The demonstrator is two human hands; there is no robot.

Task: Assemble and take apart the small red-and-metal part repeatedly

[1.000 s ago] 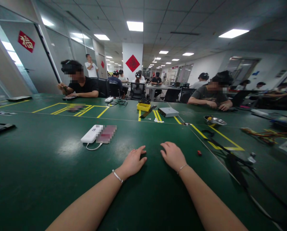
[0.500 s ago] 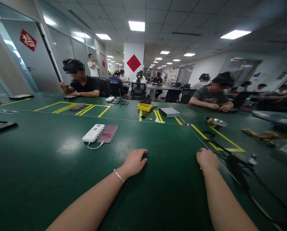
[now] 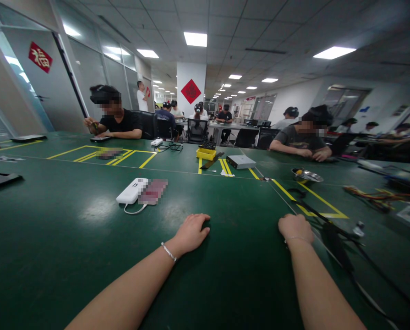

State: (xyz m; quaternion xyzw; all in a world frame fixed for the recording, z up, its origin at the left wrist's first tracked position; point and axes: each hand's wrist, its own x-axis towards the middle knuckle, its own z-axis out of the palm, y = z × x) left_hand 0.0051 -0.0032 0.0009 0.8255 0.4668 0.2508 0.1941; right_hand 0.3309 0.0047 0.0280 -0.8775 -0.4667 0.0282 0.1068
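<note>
My left hand [image 3: 191, 233] lies palm down on the green table [image 3: 70, 238], fingers stretched out and holding nothing. My right hand [image 3: 295, 227] rests on the table further right, with its fingers curled under into a loose fist. What lies beneath those fingers is hidden. Each wrist wears a thin bracelet. A white power bank [image 3: 132, 191] with a short cable lies beyond my left hand. Black cables [image 3: 331, 233] run just right of my right hand.
Yellow tape lines [image 3: 308, 201] mark off areas on the table. Further back are a yellow bin [image 3: 205, 153], a grey box [image 3: 240, 161] and a metal dish [image 3: 307, 174]. People sit across the table at left [image 3: 117, 120] and right [image 3: 303, 135]. Coloured wires [image 3: 379, 198] lie far right.
My right hand slid right, to where a small red object lay, and curled shut; that object no longer shows. My left hand stayed put. A standing person at the back moved right.
</note>
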